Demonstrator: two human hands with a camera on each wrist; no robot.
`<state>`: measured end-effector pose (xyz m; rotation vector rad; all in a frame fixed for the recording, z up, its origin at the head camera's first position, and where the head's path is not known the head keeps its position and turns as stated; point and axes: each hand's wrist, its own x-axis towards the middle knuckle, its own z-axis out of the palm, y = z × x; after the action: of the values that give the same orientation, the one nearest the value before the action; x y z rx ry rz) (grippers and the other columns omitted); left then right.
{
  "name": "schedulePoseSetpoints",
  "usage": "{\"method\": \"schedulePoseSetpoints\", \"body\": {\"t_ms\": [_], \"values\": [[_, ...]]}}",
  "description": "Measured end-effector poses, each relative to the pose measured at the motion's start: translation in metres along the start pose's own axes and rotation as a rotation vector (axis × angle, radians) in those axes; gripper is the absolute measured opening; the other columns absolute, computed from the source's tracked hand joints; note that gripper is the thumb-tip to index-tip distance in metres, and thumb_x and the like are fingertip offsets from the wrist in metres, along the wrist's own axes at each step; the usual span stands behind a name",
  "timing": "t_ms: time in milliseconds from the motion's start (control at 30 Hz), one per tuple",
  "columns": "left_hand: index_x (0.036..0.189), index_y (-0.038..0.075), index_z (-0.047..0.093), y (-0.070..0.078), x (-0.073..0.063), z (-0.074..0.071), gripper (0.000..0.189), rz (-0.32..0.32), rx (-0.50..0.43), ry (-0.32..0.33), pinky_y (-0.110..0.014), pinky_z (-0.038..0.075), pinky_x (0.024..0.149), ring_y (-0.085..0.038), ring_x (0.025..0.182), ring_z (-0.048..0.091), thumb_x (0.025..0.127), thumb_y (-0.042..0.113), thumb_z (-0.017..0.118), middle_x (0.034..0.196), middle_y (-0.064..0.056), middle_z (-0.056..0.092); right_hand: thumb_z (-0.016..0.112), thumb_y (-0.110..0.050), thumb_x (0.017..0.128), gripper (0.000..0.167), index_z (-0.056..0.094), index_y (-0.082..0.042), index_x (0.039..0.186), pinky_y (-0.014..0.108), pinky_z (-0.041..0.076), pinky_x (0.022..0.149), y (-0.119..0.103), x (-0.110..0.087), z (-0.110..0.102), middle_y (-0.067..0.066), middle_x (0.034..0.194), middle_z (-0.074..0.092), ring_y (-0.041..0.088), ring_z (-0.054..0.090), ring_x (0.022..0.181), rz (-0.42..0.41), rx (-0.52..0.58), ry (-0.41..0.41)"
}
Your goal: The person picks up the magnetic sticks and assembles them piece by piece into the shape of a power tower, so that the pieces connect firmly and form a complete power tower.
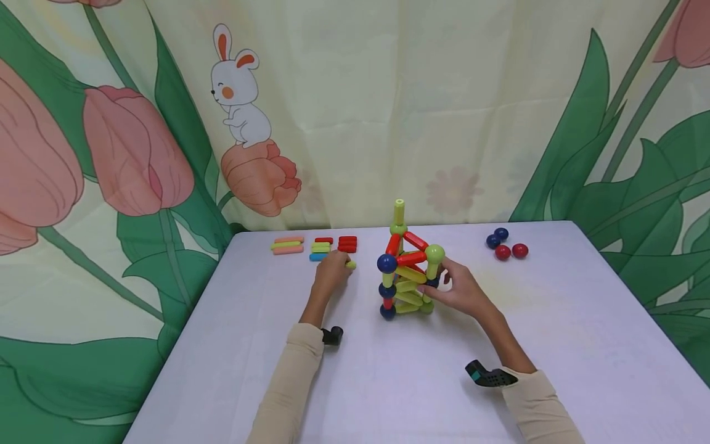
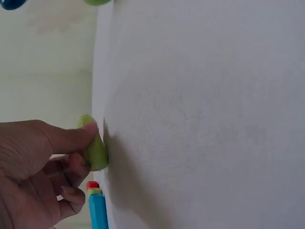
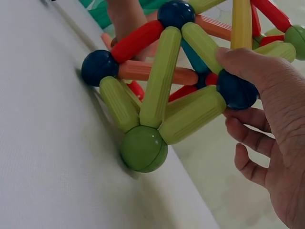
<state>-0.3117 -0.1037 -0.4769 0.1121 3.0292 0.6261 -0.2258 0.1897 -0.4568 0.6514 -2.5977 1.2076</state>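
A tower of magnetic rods and balls (image 1: 411,259) stands on the table, with a yellow-green rod upright at its top. My right hand (image 1: 459,288) holds its right side; in the right wrist view, thumb and fingers grip a dark blue ball (image 3: 237,89) at mid-height. A green ball (image 3: 144,149) forms a bottom corner there. To the left of the tower, my left hand (image 1: 331,270) pinches a yellow-green rod (image 2: 96,148) between thumb and fingers, low over the table. Close beside that hand lies a blue rod (image 2: 98,210), part of a small row of rods.
At the back left lie orange and yellow-green rods (image 1: 288,250) and several red rods (image 1: 347,248). Blue balls (image 1: 493,241) and red balls (image 1: 519,250) sit at the back right. A printed curtain (image 1: 355,123) hangs behind the white table (image 1: 554,320).
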Motion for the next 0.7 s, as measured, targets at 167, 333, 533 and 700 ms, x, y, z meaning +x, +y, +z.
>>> {"method": "schedulePoseSetpoints", "body": {"t_ms": [167, 333, 533, 700], "values": [[0.117, 0.008, 0.068, 0.008, -0.006, 0.002, 0.029, 0.015, -0.196, -0.068, -0.035, 0.055, 0.085, -0.021, 0.093, 0.058, 0.091, 0.022, 0.069, 0.103, -0.008, 0.067, 0.08, -0.029, 0.079, 0.042, 0.055, -0.011, 0.108, 0.026, 0.049, 0.069, -0.002, -0.002, 0.0, 0.001, 0.088, 0.06, 0.016, 0.053, 0.082, 0.04, -0.025, 0.022], [0.119, 0.007, 0.064, 0.018, -0.014, -0.005, 0.032, 0.13, -0.501, -0.036, -0.025, 0.054, 0.071, -0.017, 0.079, 0.064, 0.093, 0.026, 0.068, 0.107, -0.011, 0.067, 0.081, -0.029, 0.079, 0.044, 0.055, -0.011, 0.11, 0.026, 0.048, 0.067, -0.002, -0.002, 0.003, 0.002, 0.084, 0.058, 0.017, 0.053, 0.08, 0.047, -0.041, 0.046], [0.118, 0.008, 0.062, 0.044, -0.037, -0.037, 0.034, 0.276, -0.88, 0.179, -0.02, 0.048, 0.062, -0.013, 0.069, 0.065, 0.093, 0.031, 0.067, 0.103, -0.011, 0.067, 0.081, -0.03, 0.079, 0.045, 0.054, -0.01, 0.109, 0.027, 0.048, 0.066, -0.005, -0.001, 0.005, 0.002, 0.083, 0.056, 0.019, 0.052, 0.078, 0.055, -0.044, 0.058], [0.119, 0.008, 0.062, 0.065, -0.061, -0.063, 0.031, 0.436, -1.001, 0.287, -0.02, 0.049, 0.065, -0.016, 0.071, 0.062, 0.094, 0.024, 0.067, 0.105, -0.013, 0.066, 0.081, -0.029, 0.079, 0.049, 0.055, -0.007, 0.114, 0.026, 0.048, 0.066, -0.004, 0.0, 0.006, 0.003, 0.083, 0.057, 0.018, 0.052, 0.078, 0.042, -0.048, 0.064]]}}
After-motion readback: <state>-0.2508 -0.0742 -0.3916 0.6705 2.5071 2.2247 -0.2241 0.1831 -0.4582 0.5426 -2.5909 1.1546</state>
